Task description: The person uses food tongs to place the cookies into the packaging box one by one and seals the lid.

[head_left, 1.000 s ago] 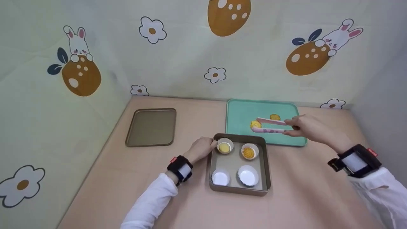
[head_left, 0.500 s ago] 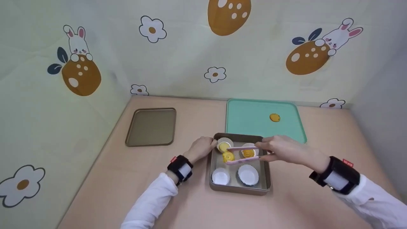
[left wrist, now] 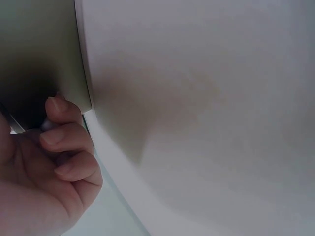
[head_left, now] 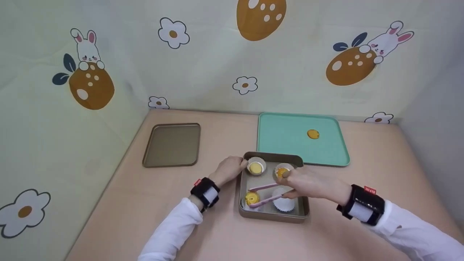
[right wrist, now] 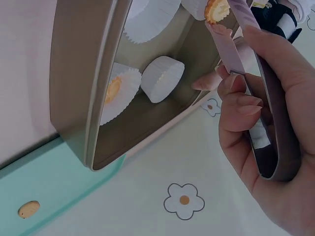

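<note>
My right hand (head_left: 308, 183) grips small pink tongs (right wrist: 231, 46). Their tips sit on either side of a yellow swirled pastry (head_left: 252, 198), low over the front-left paper cup of a square bronze baking tin (head_left: 273, 217). The pastry covers most of that cup. Curled at the tin's back-left corner, my left hand (head_left: 229, 169) holds its wall, fingers (left wrist: 66, 135) outside. A back-left cup (head_left: 261, 161) contains a pale round piece (head_left: 255, 167). An orange swirled pastry (head_left: 281, 172) lies in the back-right cup, partly behind my right hand. The front-right cup (head_left: 284, 204) has nothing in it.
Behind the tin, a turquoise tray (head_left: 282, 134) bears one flat golden cookie (head_left: 313, 134). To the left lies a flat bronze lid (head_left: 172, 145). A printed cloth wall (head_left: 203, 72) closes off the table's back.
From over the turquoise tray, my right hand has brought the tongs and yellow pastry toward me and left, across the tin to its front-left cup. My left hand has stayed at the tin's corner.
</note>
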Tool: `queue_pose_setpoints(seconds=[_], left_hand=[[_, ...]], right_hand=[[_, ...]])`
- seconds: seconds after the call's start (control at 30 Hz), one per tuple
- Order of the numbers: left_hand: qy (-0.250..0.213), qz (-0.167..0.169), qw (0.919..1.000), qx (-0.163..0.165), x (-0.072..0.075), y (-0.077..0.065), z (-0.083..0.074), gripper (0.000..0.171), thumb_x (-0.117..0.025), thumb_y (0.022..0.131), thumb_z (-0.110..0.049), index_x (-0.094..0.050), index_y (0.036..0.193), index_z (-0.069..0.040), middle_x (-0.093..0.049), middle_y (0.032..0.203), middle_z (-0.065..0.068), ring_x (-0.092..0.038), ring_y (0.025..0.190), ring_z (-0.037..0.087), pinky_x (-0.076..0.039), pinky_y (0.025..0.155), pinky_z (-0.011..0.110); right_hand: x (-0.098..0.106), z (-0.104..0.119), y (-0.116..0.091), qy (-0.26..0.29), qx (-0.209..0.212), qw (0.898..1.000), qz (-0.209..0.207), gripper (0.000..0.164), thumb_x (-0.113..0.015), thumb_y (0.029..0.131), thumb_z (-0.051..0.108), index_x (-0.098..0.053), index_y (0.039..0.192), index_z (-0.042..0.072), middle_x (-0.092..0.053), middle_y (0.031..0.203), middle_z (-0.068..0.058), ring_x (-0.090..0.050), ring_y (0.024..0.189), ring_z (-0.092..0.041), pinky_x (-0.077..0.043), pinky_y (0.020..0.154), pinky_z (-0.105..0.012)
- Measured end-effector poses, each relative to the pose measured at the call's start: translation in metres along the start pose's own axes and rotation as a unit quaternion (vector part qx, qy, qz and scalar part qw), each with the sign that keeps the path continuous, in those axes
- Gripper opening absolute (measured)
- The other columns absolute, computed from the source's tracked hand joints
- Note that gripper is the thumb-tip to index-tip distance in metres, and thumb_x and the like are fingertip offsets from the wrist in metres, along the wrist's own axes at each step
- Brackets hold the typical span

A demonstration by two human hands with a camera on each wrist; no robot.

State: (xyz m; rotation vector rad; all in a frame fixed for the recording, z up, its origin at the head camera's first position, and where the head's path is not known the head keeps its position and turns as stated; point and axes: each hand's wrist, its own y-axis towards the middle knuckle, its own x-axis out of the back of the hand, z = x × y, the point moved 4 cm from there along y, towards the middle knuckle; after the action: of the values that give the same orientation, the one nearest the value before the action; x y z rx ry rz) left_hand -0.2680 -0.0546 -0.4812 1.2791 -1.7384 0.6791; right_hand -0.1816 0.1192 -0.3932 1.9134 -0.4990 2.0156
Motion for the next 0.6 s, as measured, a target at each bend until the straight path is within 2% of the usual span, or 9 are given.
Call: queue_pose_setpoints(seconds=[0.2, 0.43, 0.6], left_hand=[[0.002, 0.000, 1.0000, 0.002, 0.0000, -0.0009, -0.0003, 0.033, -0.028, 0.075, -0.033, -0.038, 0.050, -0.014, -0.041, 0.049, -0.001, -0.040, 0.046, 0.012, -0.030, 0.042, 0.023], [-0.001, 0.002, 1.0000, -0.002, -0.0003, -0.0007, -0.0013, 0.034, -0.028, 0.075, -0.033, -0.039, 0.050, -0.013, -0.042, 0.051, -0.001, -0.040, 0.047, 0.012, -0.030, 0.044, 0.023], [0.003, 0.001, 1.0000, -0.002, -0.0009, -0.0008, -0.0007, 0.034, -0.028, 0.075, -0.032, -0.039, 0.049, -0.014, -0.042, 0.049, -0.001, -0.040, 0.046, 0.012, -0.030, 0.043, 0.023]], right_hand=[[-0.0004, 0.0007, 0.0035, -0.045, 0.006, 0.999, -0.012, 0.039, -0.030, 0.065, 0.049, -0.048, 0.074, 0.017, -0.041, 0.054, 0.009, -0.032, 0.038, -0.001, -0.024, 0.032, -0.014], [0.0063, 0.0028, 0.0022, -0.051, 0.007, 0.998, -0.027, 0.040, -0.032, 0.065, 0.048, -0.049, 0.078, 0.014, -0.042, 0.061, 0.006, -0.036, 0.044, -0.003, -0.029, 0.038, -0.015], [0.0036, 0.0058, 0.0024, -0.080, 0.015, 0.996, -0.022, 0.032, -0.041, 0.064, 0.044, -0.048, 0.073, 0.014, -0.041, 0.058, 0.006, -0.034, 0.041, -0.004, -0.025, 0.034, -0.016]])
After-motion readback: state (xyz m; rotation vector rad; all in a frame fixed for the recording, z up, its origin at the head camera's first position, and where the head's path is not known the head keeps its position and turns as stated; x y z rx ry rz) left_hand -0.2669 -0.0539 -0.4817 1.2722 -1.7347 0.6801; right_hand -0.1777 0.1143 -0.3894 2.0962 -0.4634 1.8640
